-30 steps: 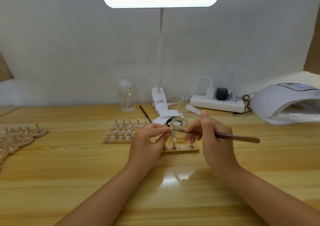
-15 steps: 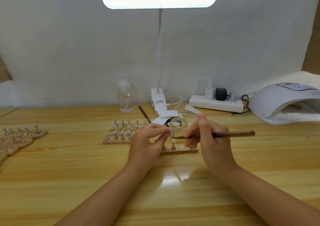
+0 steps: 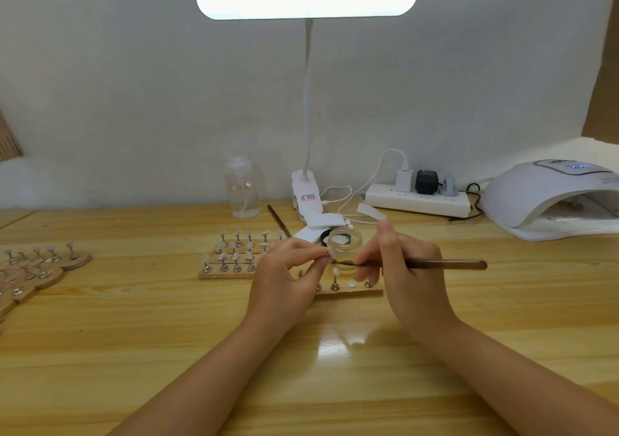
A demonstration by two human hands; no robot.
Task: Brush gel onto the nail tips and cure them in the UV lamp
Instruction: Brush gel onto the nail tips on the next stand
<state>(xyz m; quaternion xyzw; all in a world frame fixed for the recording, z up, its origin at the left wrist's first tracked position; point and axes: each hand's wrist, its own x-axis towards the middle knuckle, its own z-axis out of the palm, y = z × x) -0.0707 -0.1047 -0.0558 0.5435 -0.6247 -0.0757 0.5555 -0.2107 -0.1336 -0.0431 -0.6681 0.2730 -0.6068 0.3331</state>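
My left hand (image 3: 284, 275) pinches a small clear nail tip (image 3: 331, 253) between thumb and forefinger, just in front of an open glass gel jar (image 3: 345, 248). My right hand (image 3: 405, 278) grips a brown-handled brush (image 3: 435, 264) that lies level, with its bristles touching the tip. Under my hands lies a wooden strip (image 3: 351, 291) with metal stands, one carrying a tip. Behind it to the left sit two more wooden strips of tips on stands (image 3: 237, 254). The white UV lamp (image 3: 549, 198) stands at the far right with its mouth facing me.
Round wooden holders with stands (image 3: 40, 268) lie at the left edge. At the back are a clear spray bottle (image 3: 242, 189), a clip desk lamp (image 3: 306, 198), a second brush (image 3: 279, 221), a black lid (image 3: 324, 237) and a power strip (image 3: 417, 199) with cables.
The brush handle has swung from pointing slightly down to level, and its bristles stroke the nail tip. My left hand has stayed in place with the tip.
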